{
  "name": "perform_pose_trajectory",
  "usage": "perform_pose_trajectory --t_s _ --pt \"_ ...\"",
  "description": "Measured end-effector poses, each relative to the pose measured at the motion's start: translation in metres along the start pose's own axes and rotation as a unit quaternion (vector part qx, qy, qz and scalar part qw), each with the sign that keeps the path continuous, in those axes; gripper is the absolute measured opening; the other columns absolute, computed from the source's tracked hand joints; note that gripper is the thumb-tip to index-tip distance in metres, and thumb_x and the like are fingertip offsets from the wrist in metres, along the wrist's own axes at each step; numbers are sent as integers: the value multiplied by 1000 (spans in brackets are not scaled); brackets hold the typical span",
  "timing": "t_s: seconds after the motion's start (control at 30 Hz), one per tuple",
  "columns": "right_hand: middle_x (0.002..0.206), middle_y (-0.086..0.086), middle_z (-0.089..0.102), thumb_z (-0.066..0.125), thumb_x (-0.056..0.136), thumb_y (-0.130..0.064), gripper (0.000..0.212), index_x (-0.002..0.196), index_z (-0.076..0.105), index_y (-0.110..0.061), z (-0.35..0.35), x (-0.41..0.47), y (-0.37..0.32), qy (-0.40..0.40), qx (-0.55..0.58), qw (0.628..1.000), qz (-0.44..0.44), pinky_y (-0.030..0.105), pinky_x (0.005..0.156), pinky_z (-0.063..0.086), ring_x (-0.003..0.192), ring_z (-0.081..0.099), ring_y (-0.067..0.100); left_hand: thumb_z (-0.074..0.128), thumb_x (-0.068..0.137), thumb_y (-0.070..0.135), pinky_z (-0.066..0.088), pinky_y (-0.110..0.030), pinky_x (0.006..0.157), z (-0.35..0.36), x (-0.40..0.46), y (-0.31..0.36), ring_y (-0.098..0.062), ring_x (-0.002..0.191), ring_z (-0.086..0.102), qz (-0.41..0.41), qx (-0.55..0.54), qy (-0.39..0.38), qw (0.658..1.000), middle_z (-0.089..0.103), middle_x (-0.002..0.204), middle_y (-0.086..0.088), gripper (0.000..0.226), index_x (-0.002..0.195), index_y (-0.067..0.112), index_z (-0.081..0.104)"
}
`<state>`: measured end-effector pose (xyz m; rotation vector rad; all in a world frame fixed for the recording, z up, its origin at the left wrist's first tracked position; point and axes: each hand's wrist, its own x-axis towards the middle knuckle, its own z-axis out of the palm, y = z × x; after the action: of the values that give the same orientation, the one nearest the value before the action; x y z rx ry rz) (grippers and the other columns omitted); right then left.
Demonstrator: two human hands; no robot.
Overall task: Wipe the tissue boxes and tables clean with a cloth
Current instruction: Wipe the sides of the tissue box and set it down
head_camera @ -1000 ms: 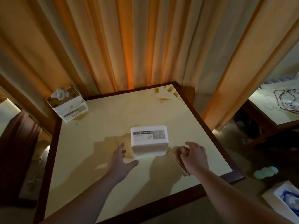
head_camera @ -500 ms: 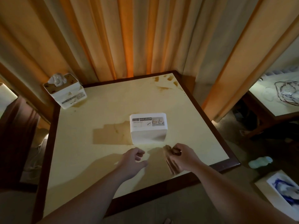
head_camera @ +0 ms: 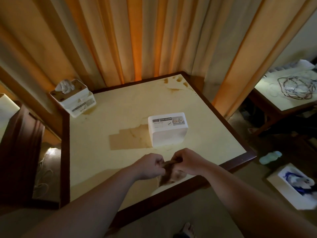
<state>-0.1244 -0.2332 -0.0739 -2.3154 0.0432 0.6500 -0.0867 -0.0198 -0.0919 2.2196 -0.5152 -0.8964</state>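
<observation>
Both bare forearms reach in from 6 o'clock, converging. Left hand [head_camera: 148, 166] and right hand [head_camera: 186, 161] are fisted, knuckles up, almost touching, each pinching the brown cloth [head_camera: 169, 175] between them.

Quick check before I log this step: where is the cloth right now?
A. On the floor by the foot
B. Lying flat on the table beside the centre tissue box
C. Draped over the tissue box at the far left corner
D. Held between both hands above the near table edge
D: the left hand and the right hand both pinch the brown cloth, which hangs between them over the table near its front edge.
</observation>
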Motion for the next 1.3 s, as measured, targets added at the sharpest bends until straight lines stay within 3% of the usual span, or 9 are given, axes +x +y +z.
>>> perform_pose_trajectory --t_s 0.13,0.23,0.4,0.53,0.73,0.83,1.0,1.1,1.3 --pt "89 -5 73 72 84 -24 12 96 76 -23 3 9 -16 -35 -22 999 -3 28 73 51 85 68 13 62 91 24 59 -40 80 -14 -9 1 -24 88 63 -97 -153 -71 981 63 91 -6 9 85 17 61" --pt "94 -5 72 75 84 -22 17 101 77 -21 8 17 -20 -26 -45 999 6 26 70 47 88 67 13 58 94 22 61 -47 87 -18 -10 -6 -25 90 65 -134 -145 -42 979 64 95 -8 10 87 16 63" --pt "92 -6 73 79 84 -26 10 91 72 -24 13 21 -14 -5 -28 999 34 25 68 47 89 69 14 65 90 24 43 -29 63 -18 -10 -19 -17 72 52 -111 -23 -22 993 56 76 0 15 79 15 61" --pt "96 -5 72 81 85 -31 15 92 72 -21 10 16 -7 -20 -29 998 43 26 71 51 90 68 13 69 85 28 29 -30 58 -22 -15 -29 -15 52 34 -102 1 -50 994 33 55 6 42 57 23 39" --pt "91 2 76 81 81 -20 12 89 73 -15 -6 9 -1 -23 25 997 64 32 71 56 86 73 19 73 90 31 39 -28 65 -39 -26 -31 -14 61 45 -95 -32 -126 987 45 66 3 29 69 22 54" --pt "94 6 77 82 80 -14 14 92 75 -14 -12 10 1 -48 54 994 85 27 67 57 86 75 20 71 94 24 37 -26 55 -47 -29 -31 -15 52 39 -127 -69 -169 975 38 59 3 37 66 22 47" --pt "112 1 68 82 80 -23 31 109 69 -20 6 24 12 41 17 993 107 30 74 55 95 67 17 71 91 25 36 -28 56 -39 -23 -49 -17 60 46 -162 29 -84 983 52 67 1 21 74 18 60" --pt "126 -3 54 76 88 -35 49 131 55 -25 41 20 12 120 -143 980 63 32 91 52 113 55 18 72 88 23 42 -29 64 -24 -21 -63 -18 72 57 -168 91 -11 982 63 76 -2 15 75 17 65" --pt "108 -12 62 70 96 -44 22 113 64 -31 114 -4 -13 124 -104 986 -26 23 79 55 97 60 7 72 86 36 32 -27 51 -29 -35 -86 -18 51 48 -201 100 27 974 50 51 0 42 52 17 56"
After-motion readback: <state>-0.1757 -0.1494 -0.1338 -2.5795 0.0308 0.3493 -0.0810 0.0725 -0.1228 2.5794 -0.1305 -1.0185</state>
